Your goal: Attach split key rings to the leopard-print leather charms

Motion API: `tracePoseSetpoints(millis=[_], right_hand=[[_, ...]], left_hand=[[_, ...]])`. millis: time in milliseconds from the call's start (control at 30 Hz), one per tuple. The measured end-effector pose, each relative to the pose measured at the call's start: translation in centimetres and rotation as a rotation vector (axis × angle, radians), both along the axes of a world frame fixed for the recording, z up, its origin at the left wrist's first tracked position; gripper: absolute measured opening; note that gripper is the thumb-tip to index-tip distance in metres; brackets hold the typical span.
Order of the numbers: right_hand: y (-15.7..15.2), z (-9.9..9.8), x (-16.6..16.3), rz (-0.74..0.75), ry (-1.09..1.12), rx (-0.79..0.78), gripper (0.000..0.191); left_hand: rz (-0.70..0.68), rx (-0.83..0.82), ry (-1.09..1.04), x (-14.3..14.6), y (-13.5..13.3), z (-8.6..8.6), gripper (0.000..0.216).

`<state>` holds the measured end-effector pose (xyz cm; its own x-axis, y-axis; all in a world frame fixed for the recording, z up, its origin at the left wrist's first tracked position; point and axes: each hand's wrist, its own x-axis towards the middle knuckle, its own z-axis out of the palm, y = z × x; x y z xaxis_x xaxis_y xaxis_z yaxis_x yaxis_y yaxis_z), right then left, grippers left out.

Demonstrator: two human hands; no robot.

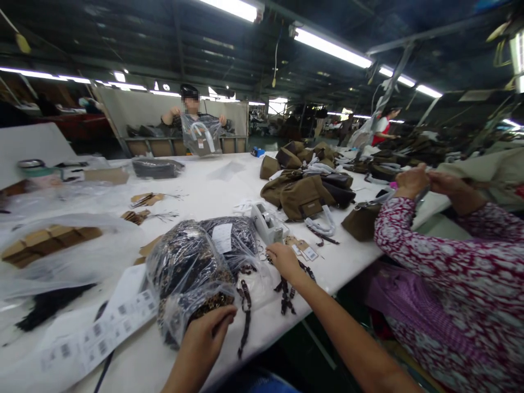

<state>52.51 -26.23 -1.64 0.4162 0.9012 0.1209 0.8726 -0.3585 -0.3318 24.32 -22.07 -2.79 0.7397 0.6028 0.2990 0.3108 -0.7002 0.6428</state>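
Note:
My left hand (208, 333) is closed in a pinch at the near side of a clear plastic bag (186, 262) filled with leopard-print goods; what lies between the fingertips is hidden. Further right, my right hand (283, 263) is closed at the top of some dark patterned ribbon strips (285, 297), and seems to grip one of them. Another ribbon strip (245, 316) lies on the table between my hands. A second plastic bag of dark goods (233, 237) bears a white label (222, 238). Beyond my right hand stands a grey tape dispenser-like device (267, 222), with paper tags (303, 249) beside it.
Brown bags (307, 191) are heaped at the back right. Sheets of printed labels (98, 335) and brown tags in plastic (49, 243) lie at left. A co-worker's patterned sleeve (442, 240) is close on the right; another person (191, 117) holds up a bagged item across the table.

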Motion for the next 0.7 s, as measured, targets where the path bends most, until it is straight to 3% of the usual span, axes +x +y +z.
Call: tracePoseSetpoints(millis=[167,300,433,600,700], right_hand=[[2.4,-2.4,-0.8,0.007,-0.018,-0.140,0.018],[2.5,-2.5,-0.9,-0.017,0.012,-0.128,0.021],[0.3,-1.2,-0.5,-0.076,0.071,0.045,0.020],[-4.2,0.7,-2.2,-0.129,0.197,0.320,0.033],[-6.6,0.8,-4.1,-0.118,0.467,0.458,0.036]], left_hand=[[-0.014,-0.020,0.025,0.2,-0.7,-0.3,0.021],[-0.017,-0.035,0.032,0.4,-0.9,-0.1,0.022],[-0.025,0.016,0.065,2.0,-0.6,0.5,0.025],[-0.098,0.148,0.259,7.1,1.6,0.6,0.045],[-0.102,0.173,0.301,10.4,3.3,0.2,0.043]])
